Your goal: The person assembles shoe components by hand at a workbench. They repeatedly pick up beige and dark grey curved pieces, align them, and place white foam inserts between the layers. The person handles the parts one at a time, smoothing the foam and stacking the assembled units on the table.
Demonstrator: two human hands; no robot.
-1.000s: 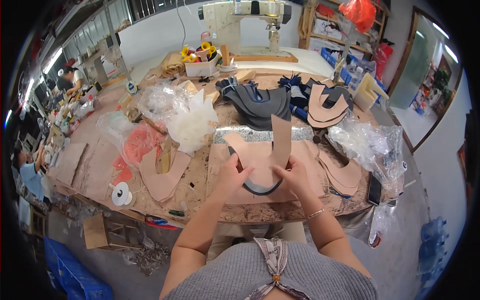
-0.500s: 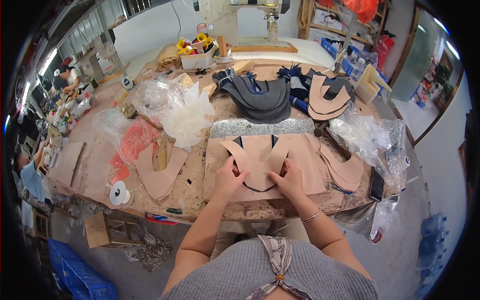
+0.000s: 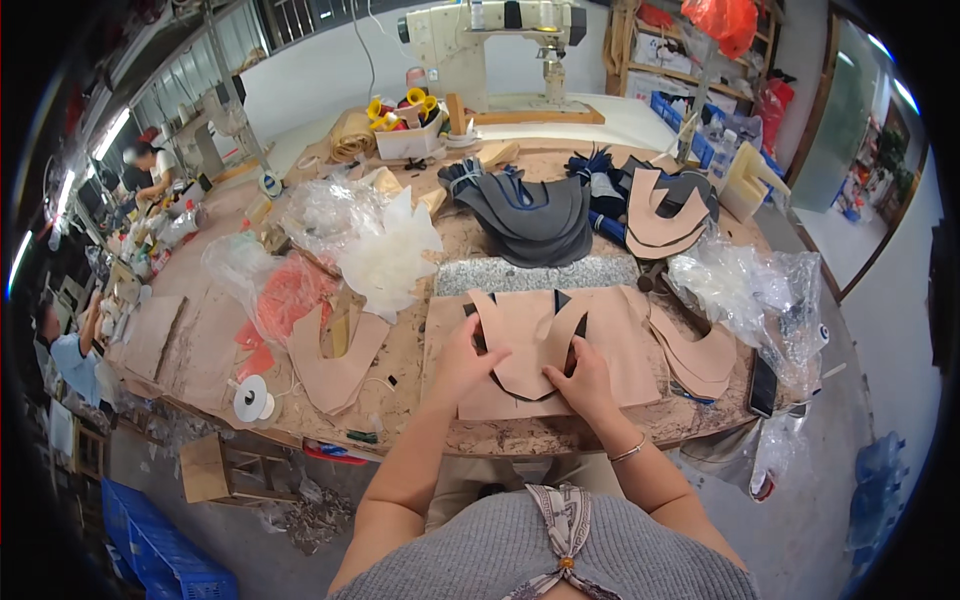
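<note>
A tan, U-shaped leather upper piece (image 3: 525,345) lies flat on a tan sheet (image 3: 625,350) at the near edge of the workbench. Dark lining shows at the piece's edges. My left hand (image 3: 462,362) grips the piece's left arm and presses it down. My right hand (image 3: 585,382) grips its lower right edge, fingers bent over it. A bracelet is on my right wrist.
A grey stone slab (image 3: 535,275) lies just beyond the sheet, with a stack of dark uppers (image 3: 530,205) and tan uppers (image 3: 665,215) behind it. Loose tan pieces (image 3: 700,355), plastic bags (image 3: 745,285) and a phone (image 3: 763,372) are right. A tape roll (image 3: 252,398) is left; a sewing machine (image 3: 490,30) stands at the back.
A second ago both hands held the tan piece lifted and curled above the bench. It now lies flat on the sheet with my hands pressing on it.
</note>
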